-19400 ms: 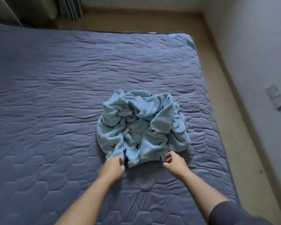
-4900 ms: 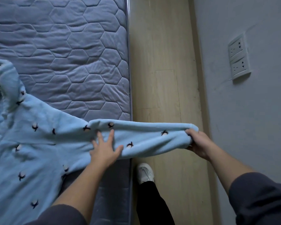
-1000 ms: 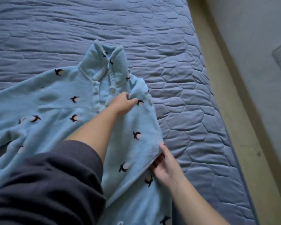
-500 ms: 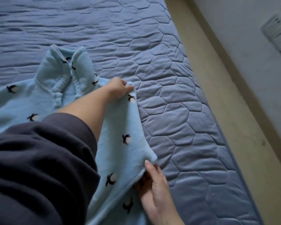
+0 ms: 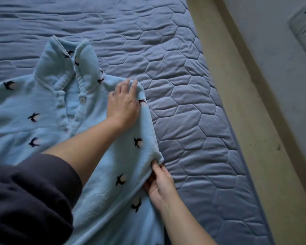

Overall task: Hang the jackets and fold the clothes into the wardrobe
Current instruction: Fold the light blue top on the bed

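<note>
1. The shirt (image 5: 42,106) is soft, pale blue fleece dotted with small dark bird shapes. It has a stand-up collar (image 5: 64,57) with scalloped trim and a round white button (image 5: 82,99) on the front placket.
2. It lies spread front-up on the bed (image 5: 184,103), whose grey-blue cover is quilted in hexagons and faintly creased.
3. The left grip (image 5: 124,103) lies palm down on the shirt's shoulder, just right of the collar. Its fingers are nearly straight and pressed together, with the fabric's folded edge curling up at the fingertips.
4. The right grip (image 5: 159,184) is nearer the camera and pinches the rounded corner of a folded-in strip of fleece. Its other fingers are tucked under the cloth.
5. That strip runs taut between the two grips. The body of the shirt spreads to the left of both.
6. A dark, soft sleeve (image 5: 25,200) covers the left upper arm.
7. Right of both grips, past the bed edge, runs a beige floor (image 5: 237,103), a grey wall (image 5: 281,85) and a white socket plate (image 5: 304,27).
</note>
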A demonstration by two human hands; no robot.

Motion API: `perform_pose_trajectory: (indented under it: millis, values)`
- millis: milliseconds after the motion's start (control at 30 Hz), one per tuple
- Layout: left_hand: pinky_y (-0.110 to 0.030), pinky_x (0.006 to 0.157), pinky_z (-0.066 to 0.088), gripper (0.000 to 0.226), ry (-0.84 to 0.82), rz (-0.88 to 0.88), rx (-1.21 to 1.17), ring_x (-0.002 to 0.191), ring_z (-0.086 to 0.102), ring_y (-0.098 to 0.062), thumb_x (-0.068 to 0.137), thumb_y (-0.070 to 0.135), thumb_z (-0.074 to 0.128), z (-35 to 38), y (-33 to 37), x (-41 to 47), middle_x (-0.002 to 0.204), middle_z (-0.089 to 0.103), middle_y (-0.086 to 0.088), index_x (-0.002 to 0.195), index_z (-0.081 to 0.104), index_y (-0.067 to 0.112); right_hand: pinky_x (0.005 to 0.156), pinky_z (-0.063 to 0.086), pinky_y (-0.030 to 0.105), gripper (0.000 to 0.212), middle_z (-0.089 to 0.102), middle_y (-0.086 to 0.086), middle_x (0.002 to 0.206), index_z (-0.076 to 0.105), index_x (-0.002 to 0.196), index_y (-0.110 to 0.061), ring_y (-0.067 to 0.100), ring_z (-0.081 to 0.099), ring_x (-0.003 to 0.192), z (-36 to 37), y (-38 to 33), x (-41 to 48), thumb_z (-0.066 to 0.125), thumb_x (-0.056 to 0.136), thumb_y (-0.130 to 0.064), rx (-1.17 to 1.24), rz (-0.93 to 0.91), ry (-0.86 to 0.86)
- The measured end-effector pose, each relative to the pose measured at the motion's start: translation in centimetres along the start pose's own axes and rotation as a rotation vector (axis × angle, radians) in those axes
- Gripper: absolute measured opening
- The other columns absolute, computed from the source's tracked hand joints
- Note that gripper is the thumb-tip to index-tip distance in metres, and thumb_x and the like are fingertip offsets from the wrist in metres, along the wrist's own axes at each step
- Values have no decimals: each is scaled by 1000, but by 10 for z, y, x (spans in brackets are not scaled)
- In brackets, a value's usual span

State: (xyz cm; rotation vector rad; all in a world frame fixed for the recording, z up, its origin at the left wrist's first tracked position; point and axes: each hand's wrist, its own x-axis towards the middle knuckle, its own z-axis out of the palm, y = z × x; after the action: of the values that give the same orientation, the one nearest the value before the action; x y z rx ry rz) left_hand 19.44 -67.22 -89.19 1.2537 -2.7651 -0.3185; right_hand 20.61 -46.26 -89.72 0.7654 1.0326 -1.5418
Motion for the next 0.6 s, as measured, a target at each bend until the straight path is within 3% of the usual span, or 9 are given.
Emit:
perform_pose_trajectory:
  millis: [100, 233, 400, 533, 600]
  values:
    - [-46, 118, 1, 64, -133, 95, 51, 148, -2, -22, 98, 39, 29, 12, 6, -14, 160, -1, -7, 152, 6, 12, 61, 60, 37, 17, 74, 11, 91, 65, 106, -12, 22, 72, 74, -3, 1, 0, 54, 94, -12, 17, -3, -11]
    - [-49, 118, -2, 71, -291, 109, 117, 147, -4, -21, 97, 54, 17, 32, -1, -8, 160, -9, -6, 152, -1, 14, 57, 58, 33, 17, 74, 10, 93, 65, 107, -14, 21, 72, 76, -10, 7, 6, 52, 95, -14, 91, -46, -25]
    - [-51, 115, -12, 76, -214, 68, 188, 146, -14, -20, 90, 61, 4, 44, 5, -13, 159, -15, -5, 151, -9, 17, 57, 58, 32, 15, 75, 8, 87, 66, 102, -15, 19, 72, 74, -11, 11, 12, 51, 97, -19, 78, -104, 65]
    - [-47, 114, -17, 74, -213, 133, 137, 144, -19, -17, 88, 60, 0, 29, 5, -79, 159, -15, -2, 150, -10, 21, 77, 58, 43, 10, 71, 12, 90, 60, 98, -11, 28, 68, 85, -6, 11, -2, 61, 91, -18, -232, -254, 316]
    - [-47, 115, -16, 74, -250, 152, 144, 144, -18, -16, 87, 59, 1, 15, -2, -117, 158, -13, 0, 151, -5, 22, 88, 51, 42, 31, 66, 14, 101, 53, 104, -12, 33, 63, 96, -3, 8, -11, 70, 79, -16, -646, -489, 535]
